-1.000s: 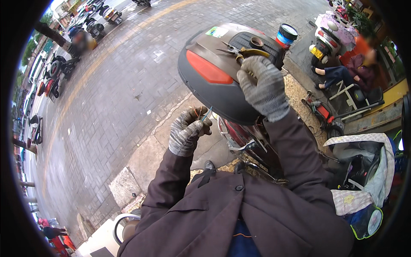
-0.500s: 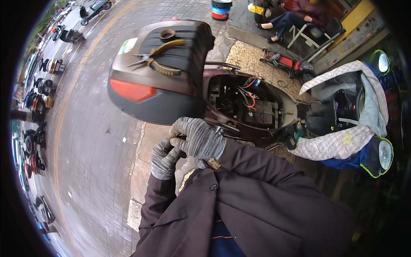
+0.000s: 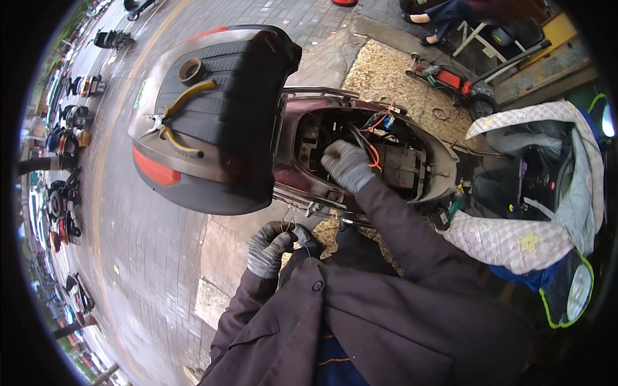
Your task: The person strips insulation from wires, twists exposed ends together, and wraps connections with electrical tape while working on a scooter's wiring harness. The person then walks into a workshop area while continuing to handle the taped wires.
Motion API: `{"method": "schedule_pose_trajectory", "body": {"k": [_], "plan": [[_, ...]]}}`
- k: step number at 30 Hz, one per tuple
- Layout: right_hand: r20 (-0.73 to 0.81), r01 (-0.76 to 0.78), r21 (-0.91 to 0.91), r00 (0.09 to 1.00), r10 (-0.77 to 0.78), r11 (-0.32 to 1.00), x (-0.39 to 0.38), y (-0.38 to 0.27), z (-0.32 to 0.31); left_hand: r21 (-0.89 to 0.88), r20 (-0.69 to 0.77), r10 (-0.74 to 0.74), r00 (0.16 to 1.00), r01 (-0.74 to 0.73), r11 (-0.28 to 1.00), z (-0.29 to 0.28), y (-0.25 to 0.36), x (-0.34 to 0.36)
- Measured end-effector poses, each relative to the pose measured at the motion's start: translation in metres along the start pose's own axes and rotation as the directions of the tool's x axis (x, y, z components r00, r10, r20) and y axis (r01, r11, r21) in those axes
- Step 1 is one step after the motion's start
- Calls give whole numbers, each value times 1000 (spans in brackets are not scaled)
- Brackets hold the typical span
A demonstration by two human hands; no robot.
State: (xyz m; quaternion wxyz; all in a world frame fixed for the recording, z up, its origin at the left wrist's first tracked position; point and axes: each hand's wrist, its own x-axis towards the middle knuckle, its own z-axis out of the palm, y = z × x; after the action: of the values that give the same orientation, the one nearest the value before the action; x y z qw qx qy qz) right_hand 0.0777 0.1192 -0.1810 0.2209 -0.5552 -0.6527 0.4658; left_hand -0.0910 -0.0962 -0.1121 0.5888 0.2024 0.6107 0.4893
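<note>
My left hand (image 3: 271, 248), in a grey knit glove, is closed on a thin wire (image 3: 294, 225) in front of my body. My gloved right hand (image 3: 347, 166) reaches into the open compartment of a maroon scooter (image 3: 288, 145); what its fingertips do is hidden. Red and orange cables (image 3: 373, 153) run beside this hand, above a battery-like grey block (image 3: 402, 170). On the scooter's rear top box (image 3: 212, 116) lie pliers (image 3: 193, 96) with yellow handles, their jaws spread, and a brown ring-shaped roll (image 3: 190, 71).
A quilted, checked cover (image 3: 508, 238) drapes over the scooter's front at right. Beyond the scooter stand a red wheeled tool, perhaps a jack (image 3: 450, 78), and a seated person's legs (image 3: 444, 19). Parked scooters (image 3: 77, 116) line the street at left.
My right hand has left my left hand and moved right into the scooter's compartment. My left hand has dropped slightly, keeping the wire. The view has shifted, so the top box sits farther left.
</note>
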Motion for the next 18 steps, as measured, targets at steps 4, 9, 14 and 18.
{"method": "schedule_pose_trajectory", "body": {"k": [4, 9, 14, 18], "plan": [[71, 20, -339, 997, 4, 940, 95, 12, -10, -3, -57, -22, 998, 22, 1000, 27, -3, 9], [211, 111, -567, 977, 14, 816, 150, 13, 16, -1, -131, -48, 990, 49, 999, 53, -8, 16], [234, 128, -439, 972, -24, 889, 159, 27, 31, -13, -174, -14, 985, 12, 1000, 66, -7, 25], [168, 142, -297, 981, -95, 944, 134, 39, 16, -80, -209, 28, 978, -46, 996, 78, -2, 39]]}}
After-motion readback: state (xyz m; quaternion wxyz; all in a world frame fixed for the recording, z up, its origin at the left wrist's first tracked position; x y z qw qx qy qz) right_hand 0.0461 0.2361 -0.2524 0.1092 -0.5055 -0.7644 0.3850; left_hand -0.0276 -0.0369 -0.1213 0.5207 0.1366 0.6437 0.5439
